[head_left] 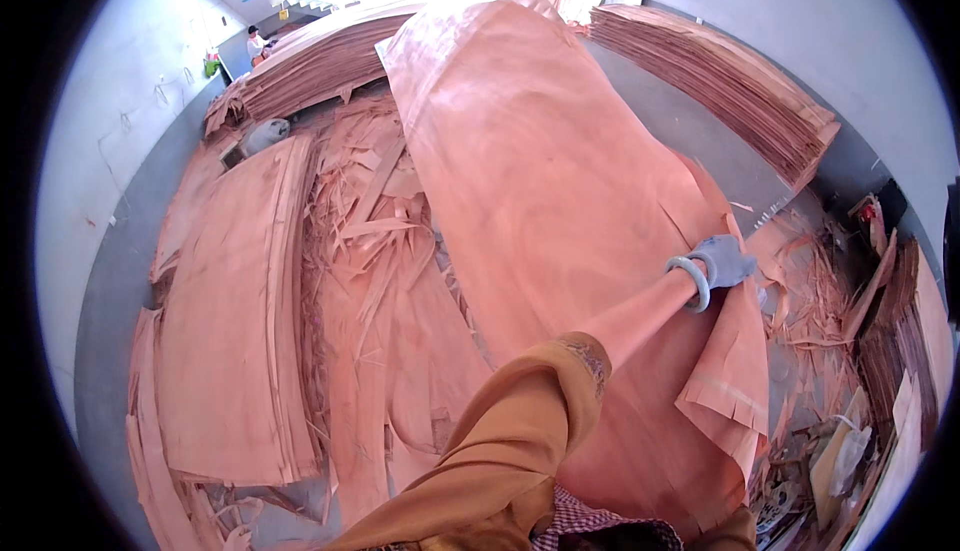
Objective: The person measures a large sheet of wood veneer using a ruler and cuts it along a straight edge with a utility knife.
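Observation:
A large reddish wood veneer sheet point(540, 161) stretches from the far middle down toward me, its near right part bent and curled over. My left arm, in a mustard sleeve, reaches across to the right. My left hand point(724, 261), in a grey-blue glove with a pale bangle at the wrist, is closed on the sheet's right edge. Below it, the sheet's curled corner point(728, 391) hangs with a split, ragged edge. Of my right arm only a bit of sleeve point(735, 531) shows at the lower edge; my right hand is hidden.
A veneer stack point(225, 311) lies at left, with torn strips point(385, 261) beside it. Long stacks stand at the far left point(320, 56) and far right point(720, 81). Scraps and leaning sheets point(895, 331) crowd the right wall. Another person point(256, 46) is far back left.

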Demonstrator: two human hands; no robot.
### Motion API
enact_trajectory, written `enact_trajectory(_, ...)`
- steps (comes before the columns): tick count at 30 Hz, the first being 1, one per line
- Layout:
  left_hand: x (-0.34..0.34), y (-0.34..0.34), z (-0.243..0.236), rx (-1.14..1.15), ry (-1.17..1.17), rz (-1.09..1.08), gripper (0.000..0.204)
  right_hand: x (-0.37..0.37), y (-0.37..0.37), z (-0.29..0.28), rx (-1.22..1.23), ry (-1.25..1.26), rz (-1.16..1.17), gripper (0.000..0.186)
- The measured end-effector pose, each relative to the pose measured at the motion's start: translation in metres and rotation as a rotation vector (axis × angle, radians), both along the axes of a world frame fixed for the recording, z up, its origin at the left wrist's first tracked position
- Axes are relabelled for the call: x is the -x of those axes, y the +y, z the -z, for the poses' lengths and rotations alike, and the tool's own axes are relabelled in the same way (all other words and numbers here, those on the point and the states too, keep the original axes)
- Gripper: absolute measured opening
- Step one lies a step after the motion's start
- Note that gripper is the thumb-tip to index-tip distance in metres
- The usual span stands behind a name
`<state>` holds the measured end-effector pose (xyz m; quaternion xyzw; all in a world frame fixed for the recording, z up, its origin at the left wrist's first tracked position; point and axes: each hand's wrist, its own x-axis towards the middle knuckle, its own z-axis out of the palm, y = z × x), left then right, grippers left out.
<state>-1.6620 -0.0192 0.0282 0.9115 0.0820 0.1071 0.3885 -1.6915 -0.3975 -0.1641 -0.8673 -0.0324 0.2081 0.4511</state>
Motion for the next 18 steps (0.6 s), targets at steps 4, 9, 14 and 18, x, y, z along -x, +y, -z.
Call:
enact_trajectory(4, -0.052, 0.006, -0.003, 0.151, -0.096, -0.056, 0.047, -0.079, 0.001, -0.006, -0.003, -0.021, -0.020, 0.037)
enact_trajectory(9, -0.084, 0.038, -0.039, 0.459, -0.182, -0.130, 0.042, -0.168, 0.039, -0.014, -0.030, -0.038, -0.101, 0.037)
enact_trajectory(14, -0.128, 0.075, -0.048, 0.553, -0.267, -0.114, 0.040, -0.247, 0.085, -0.031, -0.010, -0.101, -0.158, 0.037)
enact_trajectory(18, -0.143, 0.110, -0.048, 0.599, -0.236, -0.191, 0.039, -0.311, 0.117, -0.043, 0.004, -0.129, -0.225, 0.037)
